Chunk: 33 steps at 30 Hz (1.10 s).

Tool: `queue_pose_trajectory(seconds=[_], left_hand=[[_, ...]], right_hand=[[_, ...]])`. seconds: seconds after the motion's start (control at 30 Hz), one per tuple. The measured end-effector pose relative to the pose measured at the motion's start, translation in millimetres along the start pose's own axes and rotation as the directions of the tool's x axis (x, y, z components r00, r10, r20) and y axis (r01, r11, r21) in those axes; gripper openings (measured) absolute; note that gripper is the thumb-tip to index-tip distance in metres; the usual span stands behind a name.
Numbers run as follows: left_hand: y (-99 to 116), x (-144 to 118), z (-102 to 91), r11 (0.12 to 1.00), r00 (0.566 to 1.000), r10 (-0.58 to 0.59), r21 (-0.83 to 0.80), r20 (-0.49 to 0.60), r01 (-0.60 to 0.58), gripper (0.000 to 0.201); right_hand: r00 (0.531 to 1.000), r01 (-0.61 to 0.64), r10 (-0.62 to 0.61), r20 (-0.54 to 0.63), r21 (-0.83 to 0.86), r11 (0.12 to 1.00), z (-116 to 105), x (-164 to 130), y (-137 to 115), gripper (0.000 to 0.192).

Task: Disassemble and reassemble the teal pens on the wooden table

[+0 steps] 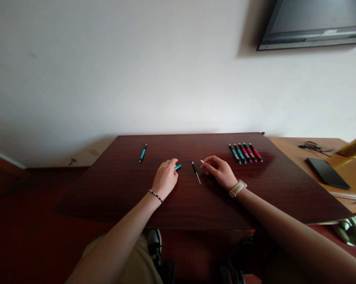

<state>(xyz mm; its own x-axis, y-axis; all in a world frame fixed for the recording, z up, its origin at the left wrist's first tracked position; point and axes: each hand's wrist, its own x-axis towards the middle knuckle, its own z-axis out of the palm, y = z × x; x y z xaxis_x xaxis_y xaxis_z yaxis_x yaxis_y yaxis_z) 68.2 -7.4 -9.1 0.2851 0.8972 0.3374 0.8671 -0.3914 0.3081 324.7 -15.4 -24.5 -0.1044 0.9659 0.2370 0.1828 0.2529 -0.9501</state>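
Observation:
My left hand (165, 177) rests low over the dark table, its fingers closed on a blue pen barrel (178, 167) whose end pokes out to the right. In my right hand (220, 169) the thumb and fingertips pinch a thin white piece (202, 161), perhaps a refill; most of it is hidden. Between the two hands lies a black pen tip section with a thin refill sticking out (196, 171). A whole blue and black pen (143, 153) lies farther off to the left. On the right, several blue and pink pens (245, 153) lie side by side in a slanted row.
The dark wooden table (118, 197) stands against a white wall. To its right, a lighter wooden surface (284, 146) bears a black phone (327, 172), a coiled black cable (313, 146) and a yellow object (352, 148). A screen (317, 23) hangs above.

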Motion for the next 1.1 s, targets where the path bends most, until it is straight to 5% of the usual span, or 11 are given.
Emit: queue_pose_trajectory(seconds=[0.4,0.6,1.1], left_hand=[[-1,-3,4.1,0.995,0.998,0.061,0.075,0.027,-0.063,0.036],[5,-4,0.4,0.997,0.998,0.061,0.037,0.002,-0.061,0.049],[17,-3,-11.3,0.991,0.992,0.093,-0.089,-0.082,-0.100,0.027]], right_hand=[[1.000,0.012,-0.011,0.012,-0.026,1.000,1,0,-1,0.031],[1.000,0.017,-0.016,0.025,-0.048,0.999,0,0,0,0.029],[0.999,0.028,-0.025,0.036,-0.087,0.996,0,0,1,0.029]])
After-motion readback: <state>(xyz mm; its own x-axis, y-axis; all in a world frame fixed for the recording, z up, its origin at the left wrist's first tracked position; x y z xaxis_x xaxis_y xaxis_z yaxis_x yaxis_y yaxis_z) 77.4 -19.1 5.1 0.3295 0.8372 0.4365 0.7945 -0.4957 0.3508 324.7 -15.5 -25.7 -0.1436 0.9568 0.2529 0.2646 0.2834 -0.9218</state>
